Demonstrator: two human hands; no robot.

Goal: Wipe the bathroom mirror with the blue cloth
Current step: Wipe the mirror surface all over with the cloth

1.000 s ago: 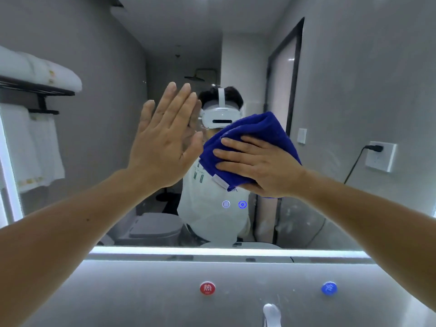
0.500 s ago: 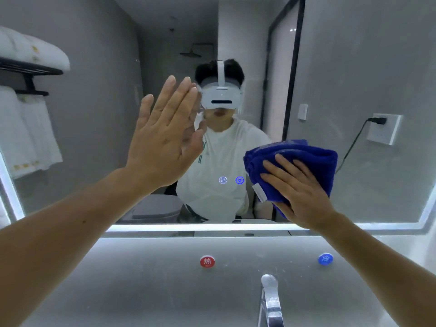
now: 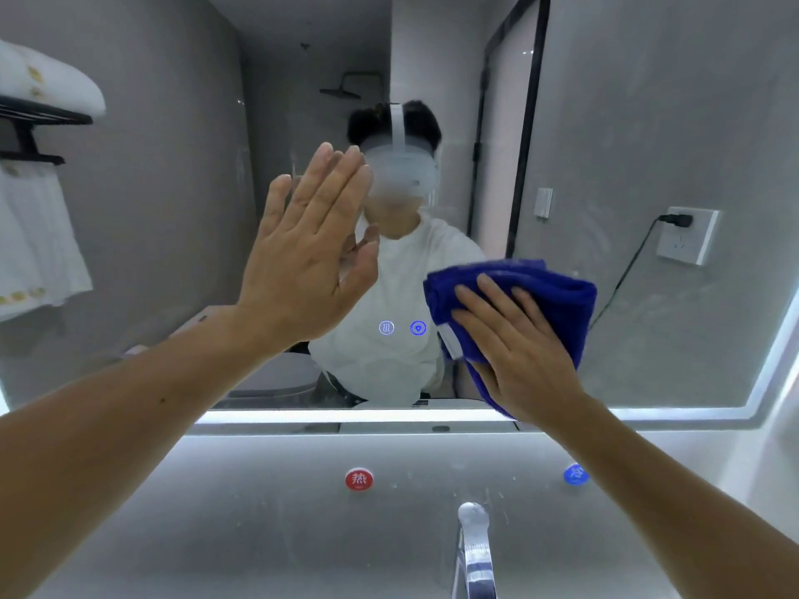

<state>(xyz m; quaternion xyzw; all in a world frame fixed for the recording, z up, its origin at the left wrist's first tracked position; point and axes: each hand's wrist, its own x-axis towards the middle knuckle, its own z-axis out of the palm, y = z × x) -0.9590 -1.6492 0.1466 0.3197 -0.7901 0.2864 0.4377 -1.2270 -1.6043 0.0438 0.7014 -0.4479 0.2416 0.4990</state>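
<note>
Blue cloth (image 3: 557,296), soft and folded thick, sits under the right hand (image 3: 519,352), whose straight, spread fingers press it against the mirror (image 3: 648,123). The left hand (image 3: 302,261), off to that hand's left, lies open-palmed on the glass and holds nothing. Light and limp, the cloth likely bunches. A broad palm over its middle should steady it.
</note>
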